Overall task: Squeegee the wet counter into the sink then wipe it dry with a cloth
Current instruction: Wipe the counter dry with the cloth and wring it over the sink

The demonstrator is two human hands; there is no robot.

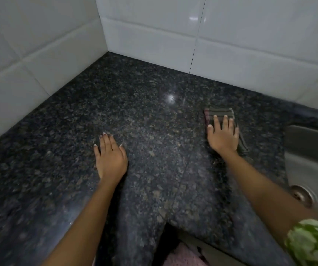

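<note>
Flat on the dark speckled surface [144, 116], toward its right edge, lies the cloth [220, 114]: a dull grey-brown folded piece with faint reddish stripes, its far end and right side showing past the fingers. The right hand [223, 135] presses down on it with straight, slightly spread fingers, covering most of its middle. Well apart to the left, the left hand [110, 158] rests palm-down on bare stone, fingers straight and close together. Just right of the cloth is the steel sink [311, 150], its drain [302, 194] near the front; the basin is blurred, perhaps wet. White tiled walls [250, 45] meet at the far left corner. A green patterned sleeve [313, 244] shows at the lower right.
</note>
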